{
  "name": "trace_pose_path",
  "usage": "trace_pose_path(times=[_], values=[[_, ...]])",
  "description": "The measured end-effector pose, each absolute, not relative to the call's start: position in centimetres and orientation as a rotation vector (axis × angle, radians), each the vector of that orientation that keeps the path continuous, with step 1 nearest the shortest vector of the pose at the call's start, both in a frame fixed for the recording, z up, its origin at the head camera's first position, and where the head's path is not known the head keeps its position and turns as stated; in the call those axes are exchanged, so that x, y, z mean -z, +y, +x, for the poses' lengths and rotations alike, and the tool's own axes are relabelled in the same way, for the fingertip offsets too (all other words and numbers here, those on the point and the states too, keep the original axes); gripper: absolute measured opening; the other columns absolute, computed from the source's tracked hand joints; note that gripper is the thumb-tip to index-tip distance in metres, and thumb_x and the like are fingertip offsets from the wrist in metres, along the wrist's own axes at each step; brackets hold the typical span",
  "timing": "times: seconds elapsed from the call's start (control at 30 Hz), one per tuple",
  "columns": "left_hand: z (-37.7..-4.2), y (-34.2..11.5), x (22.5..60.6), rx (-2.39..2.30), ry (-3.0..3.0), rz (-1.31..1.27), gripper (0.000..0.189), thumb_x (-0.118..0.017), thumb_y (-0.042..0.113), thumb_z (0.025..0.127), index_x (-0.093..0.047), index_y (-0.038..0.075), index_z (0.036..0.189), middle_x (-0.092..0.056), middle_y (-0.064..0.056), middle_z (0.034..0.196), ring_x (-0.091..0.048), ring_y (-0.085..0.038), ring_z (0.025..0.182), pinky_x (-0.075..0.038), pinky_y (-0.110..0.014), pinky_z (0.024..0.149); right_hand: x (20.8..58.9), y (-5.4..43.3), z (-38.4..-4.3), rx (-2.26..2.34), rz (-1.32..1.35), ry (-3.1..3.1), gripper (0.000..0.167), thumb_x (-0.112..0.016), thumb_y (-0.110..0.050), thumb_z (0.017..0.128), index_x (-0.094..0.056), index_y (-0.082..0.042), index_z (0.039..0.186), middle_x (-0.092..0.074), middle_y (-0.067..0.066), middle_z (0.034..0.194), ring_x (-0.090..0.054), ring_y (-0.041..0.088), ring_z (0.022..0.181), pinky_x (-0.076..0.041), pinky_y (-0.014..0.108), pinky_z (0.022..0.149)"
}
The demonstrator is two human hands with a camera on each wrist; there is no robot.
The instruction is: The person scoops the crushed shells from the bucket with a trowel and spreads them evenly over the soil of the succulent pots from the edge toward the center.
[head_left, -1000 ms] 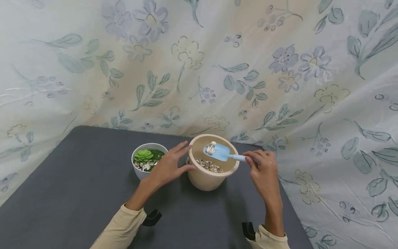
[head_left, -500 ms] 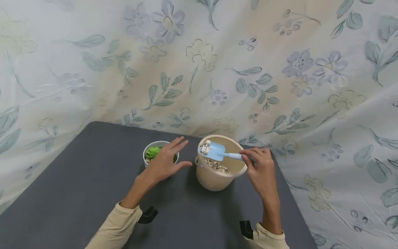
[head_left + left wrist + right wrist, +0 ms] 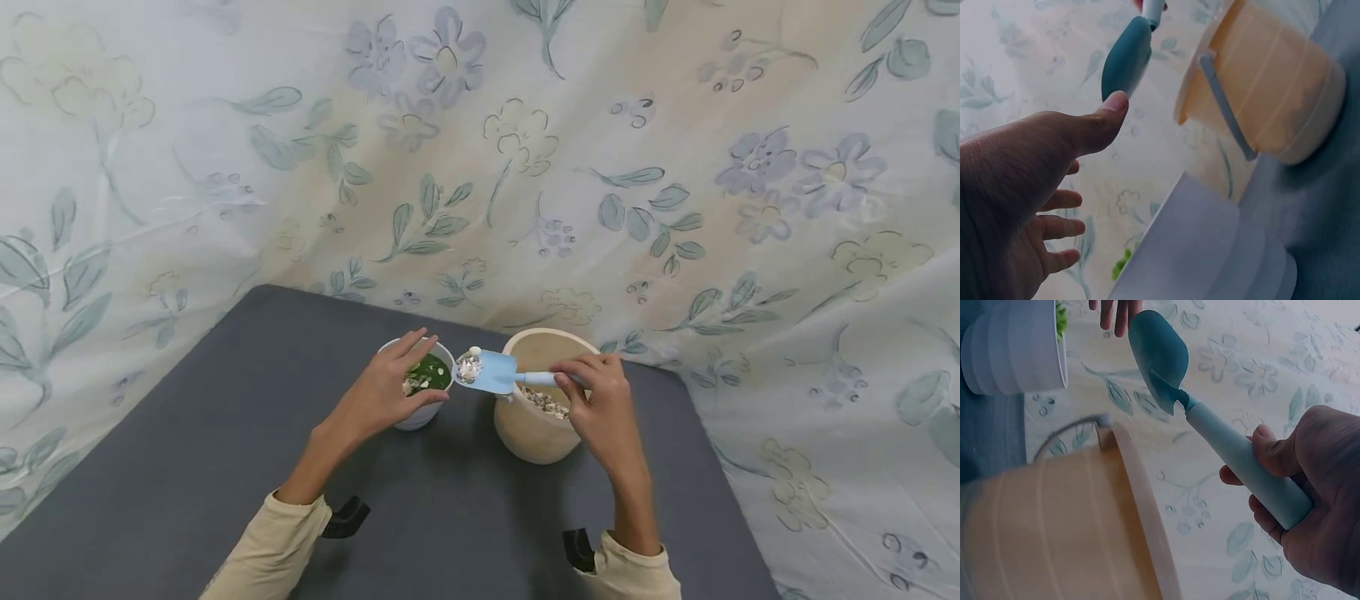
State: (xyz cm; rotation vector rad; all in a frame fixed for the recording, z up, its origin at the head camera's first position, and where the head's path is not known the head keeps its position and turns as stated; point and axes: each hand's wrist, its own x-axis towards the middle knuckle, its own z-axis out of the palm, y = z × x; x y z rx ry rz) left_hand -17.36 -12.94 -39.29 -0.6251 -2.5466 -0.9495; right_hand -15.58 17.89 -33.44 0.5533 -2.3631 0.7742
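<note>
My right hand (image 3: 606, 406) grips the pale handle of a small light-blue hand trowel (image 3: 495, 373), thumb and fingers curled round it. Small whitish stones (image 3: 468, 367) lie heaped on its blade, which hovers between the bucket and the pot, close to the pot's right rim. My left hand (image 3: 372, 392) is spread beside the white pot (image 3: 415, 419), partly covering it, with nothing in its grasp. Green ground and pale pebbles show inside that pot; a bit of green plant (image 3: 1060, 322) peeks over its rim in the right wrist view.
A beige bucket (image 3: 534, 442) with a grey handle (image 3: 1227, 106) stands right of the pot and holds mixed pebbles (image 3: 545, 403). Both stand on a dark grey table (image 3: 442, 508), with a floral cloth (image 3: 450, 167) hanging behind.
The loaded trowel has moved left, from above the bucket to near the pot's rim. My left hand has left the bucket's side and now covers the pot's left part. The head view has shifted.
</note>
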Motion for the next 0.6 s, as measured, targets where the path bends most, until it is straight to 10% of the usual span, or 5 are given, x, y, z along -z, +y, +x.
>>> trace_pose_path(times=[0.6], values=[[-16.4, -16.4, 41.1, 0.876, -2.708, -0.530, 0.096, -0.088, 0.039, 0.083, -0.043, 0.003, 0.159, -0.035, -0.032, 0.165, -0.035, -0.055, 0.152, -0.032, -0.072, 0.120, 34.2, 14.0, -17.7, -0.768, 0.784, -2.456, 0.009, -0.077, 0.000, 0.091, -0.082, -0.003, 0.099, -0.078, 0.006, 0.096, -0.053, 0.021, 0.094, -0.046, 0.036, 0.082]])
